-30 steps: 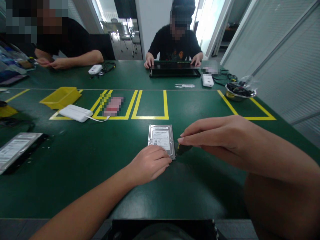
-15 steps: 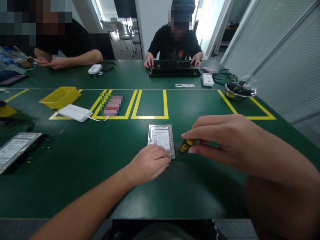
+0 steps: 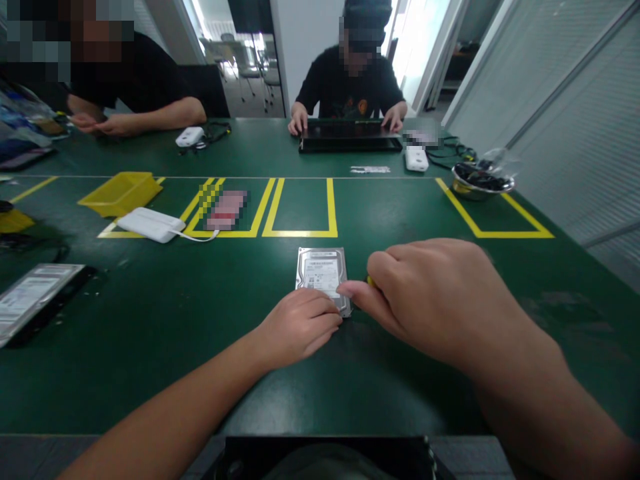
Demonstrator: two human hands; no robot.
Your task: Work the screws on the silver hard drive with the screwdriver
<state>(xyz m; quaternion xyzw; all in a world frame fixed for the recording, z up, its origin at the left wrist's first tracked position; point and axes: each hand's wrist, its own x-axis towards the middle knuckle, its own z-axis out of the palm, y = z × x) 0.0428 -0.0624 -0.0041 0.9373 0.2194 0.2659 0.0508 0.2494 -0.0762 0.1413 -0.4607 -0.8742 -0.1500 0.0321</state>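
A silver hard drive (image 3: 321,270) lies label-up on the green table in front of me. My left hand (image 3: 303,328) is bent over its near end, fingers together and pressing on it; that part of the drive is covered. Just to the right, my right hand (image 3: 425,293) is wrapped round a screwdriver (image 3: 371,281), of which only a bit of yellow handle shows. Its thumb points left over the drive's right edge. The screwdriver's tip is mostly hidden, close to the drive's near right corner.
Another hard drive (image 3: 35,300) lies at the left. Further back are a yellow bin (image 3: 123,193), a white power bank (image 3: 150,225) cabled to a phone (image 3: 227,209), and a metal bowl (image 3: 483,183) of dark parts. Across the table, a person's hands rest on a dark panel (image 3: 350,137).
My right hand has rolled over from a fingertip hold to a full fist round the screwdriver, its thumb now reaching left. My left hand and the hard drive have stayed put.
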